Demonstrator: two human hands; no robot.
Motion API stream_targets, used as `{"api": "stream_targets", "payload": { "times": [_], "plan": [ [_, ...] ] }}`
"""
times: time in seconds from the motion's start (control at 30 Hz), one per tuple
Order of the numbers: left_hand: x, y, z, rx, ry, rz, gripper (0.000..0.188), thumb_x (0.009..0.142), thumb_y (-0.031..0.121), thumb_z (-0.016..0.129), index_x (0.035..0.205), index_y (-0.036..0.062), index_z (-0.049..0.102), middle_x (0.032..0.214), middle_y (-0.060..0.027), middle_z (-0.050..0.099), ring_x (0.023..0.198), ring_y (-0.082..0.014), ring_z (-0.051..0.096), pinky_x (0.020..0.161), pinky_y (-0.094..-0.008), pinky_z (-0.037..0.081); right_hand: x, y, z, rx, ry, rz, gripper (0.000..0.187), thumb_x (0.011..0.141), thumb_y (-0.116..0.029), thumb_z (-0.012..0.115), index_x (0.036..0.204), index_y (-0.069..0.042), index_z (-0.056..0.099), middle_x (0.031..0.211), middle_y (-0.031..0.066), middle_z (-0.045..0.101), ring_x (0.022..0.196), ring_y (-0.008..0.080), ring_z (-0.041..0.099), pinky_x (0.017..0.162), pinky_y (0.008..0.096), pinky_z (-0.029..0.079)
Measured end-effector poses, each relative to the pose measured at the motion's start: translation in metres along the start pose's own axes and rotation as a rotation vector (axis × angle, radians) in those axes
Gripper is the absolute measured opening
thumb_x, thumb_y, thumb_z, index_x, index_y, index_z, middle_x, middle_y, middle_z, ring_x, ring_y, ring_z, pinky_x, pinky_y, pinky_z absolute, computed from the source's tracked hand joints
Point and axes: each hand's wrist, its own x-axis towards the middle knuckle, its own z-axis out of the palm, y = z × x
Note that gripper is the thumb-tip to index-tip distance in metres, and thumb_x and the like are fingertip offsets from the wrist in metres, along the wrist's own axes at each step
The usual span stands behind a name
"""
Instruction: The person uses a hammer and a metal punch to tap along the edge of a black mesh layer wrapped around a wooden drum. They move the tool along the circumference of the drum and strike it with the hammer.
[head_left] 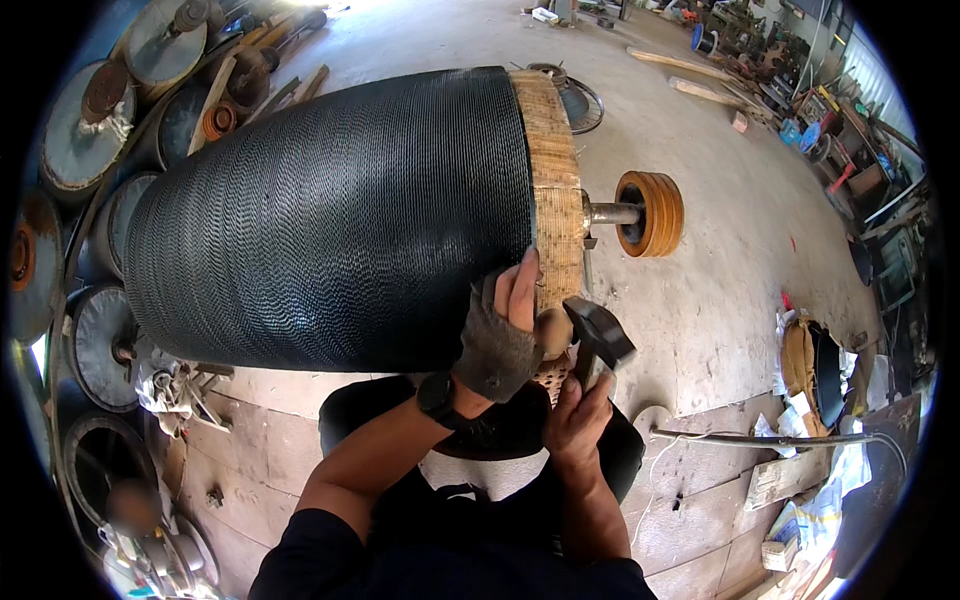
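Observation:
A large black roller [340, 220], closely ridged all round, lies across in front of me with a pale wooden band [555, 150] at its right end. My left hand [498, 345], in a grey fingerless glove, is at the seam between ridges and wood. Its bare fingers press together along that edge; whatever they pinch is hidden or too small to name. Close beside it, my right hand [578, 425] is closed round the handle of a hammer [600, 332]. The dark hammer head is raised near the wooden band, just right of my left hand.
A metal shaft with an orange-brown grooved pulley [650, 214] sticks out to the right of the roller. Big round drums [88, 125] line the left side. At right, a curved metal bar [770, 438] runs past paper scraps and a brown ring-shaped bundle [800, 370]. Planks [680, 65] lie farther back.

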Motion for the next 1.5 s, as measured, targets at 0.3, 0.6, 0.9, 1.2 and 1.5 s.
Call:
{"api": "stream_targets", "payload": {
  "times": [0.3, 0.6, 0.9, 1.2, 1.5],
  "plan": [
    [-0.103, 0.009, -0.021, -0.034, -0.418, 0.109, 0.043, 0.083, 0.012, 0.072, 0.124, 0.0032, 0.062, 0.11, -0.0117, 0.064, 0.096, -0.0302, 0.065, 0.082, -0.0435, 0.053, -0.009, 0.019, -0.001, -0.029, 0.015, 0.01, 0.027, 0.096, -0.012, 0.062, 0.112, 0.007, 0.052, 0.075, 0.0281, 0.064, 0.065, 0.0515, 0.063, 0.055, 0.0526, 0.049],
    [-0.139, 0.016, -0.007, 0.169, -0.916, 0.058, 0.022, 0.089, 0.024, 0.061, 0.1, 0.0063, 0.068, 0.098, -0.0107, 0.065, 0.095, -0.029, 0.064, 0.081, -0.045, 0.053, -0.008, -0.001, -0.005, 0.051, 0.066, 0.039, 0.025, 0.104, -0.019, 0.05, 0.099, 0.006, 0.051, 0.067, 0.0207, 0.061, 0.054, 0.0334, 0.061, 0.051, 0.0417, 0.045],
    [-0.151, 0.013, 0.009, 0.218, -0.796, 0.054, 0.021, 0.09, 0.019, 0.058, 0.091, 0.0055, 0.073, 0.09, -0.0143, 0.068, 0.089, -0.0309, 0.067, 0.078, -0.049, 0.052, -0.005, -0.004, -0.007, 0.001, -0.079, 0.197, 0.023, 0.103, -0.018, 0.051, 0.091, 0.001, 0.054, 0.065, 0.0156, 0.059, 0.053, 0.0241, 0.057, 0.049, 0.0386, 0.042],
    [-0.161, 0.009, 0.01, 0.152, -0.816, 0.103, 0.021, 0.085, 0.018, 0.062, 0.093, 0.0004, 0.07, 0.095, -0.017, 0.067, 0.091, -0.0323, 0.065, 0.086, -0.0465, 0.051, 0.001, -0.001, 0.011, -0.187, -0.168, 0.206, 0.025, 0.101, -0.018, 0.056, 0.086, 0.002, 0.051, 0.066, 0.0234, 0.062, 0.058, 0.0433, 0.062, 0.05, 0.0434, 0.045],
    [-0.155, 0.01, -0.002, 0.092, -0.822, 0.023, 0.024, 0.089, 0.018, 0.058, 0.099, 0.0018, 0.072, 0.093, -0.0152, 0.069, 0.091, -0.0303, 0.066, 0.084, -0.0463, 0.052, 0.003, 0.007, 0.021, -0.349, -0.122, 0.12, 0.029, 0.102, -0.025, 0.056, 0.092, 0.001, 0.052, 0.057, 0.021, 0.052, 0.049, 0.0446, 0.051, 0.046, 0.044, 0.042]
  ]
}}
